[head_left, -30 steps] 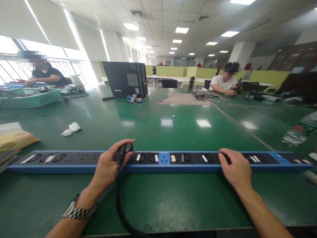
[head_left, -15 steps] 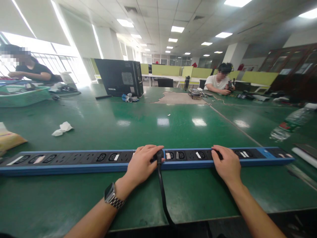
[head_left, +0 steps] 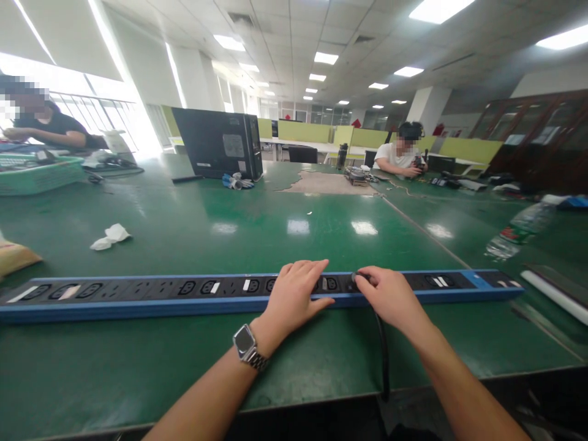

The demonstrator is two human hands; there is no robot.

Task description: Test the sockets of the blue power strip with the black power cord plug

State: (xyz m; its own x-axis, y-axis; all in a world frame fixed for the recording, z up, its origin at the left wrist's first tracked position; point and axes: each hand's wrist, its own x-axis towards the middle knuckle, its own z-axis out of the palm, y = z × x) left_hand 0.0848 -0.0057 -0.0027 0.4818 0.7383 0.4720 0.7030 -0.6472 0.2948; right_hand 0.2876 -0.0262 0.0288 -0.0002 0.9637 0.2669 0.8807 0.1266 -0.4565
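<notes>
A long blue power strip (head_left: 151, 306) with a row of black sockets lies across the green table in front of me. My right hand (head_left: 388, 294) is closed around a black power plug (head_left: 353, 277) at the strip, right of its middle. Whether the plug is seated in a socket cannot be made out. From under that hand a black cable (head_left: 382, 349) hangs down past the table edge. My left hand (head_left: 296, 291), with a watch on the wrist, rests open on the strip just left of the plug, its fingers covering some sockets.
A plastic bottle (head_left: 521, 229) lies at the right, near a white bar (head_left: 555, 297). Crumpled tissue (head_left: 111, 236) sits at the left. Farther back are a black computer case (head_left: 215, 144), gloves (head_left: 237, 180) and a green basket (head_left: 41, 177). Two people sit across the table.
The plug and cable have moved right along the strip and are now in my right hand instead of beside my left. My left hand has shifted right and its fingers have opened.
</notes>
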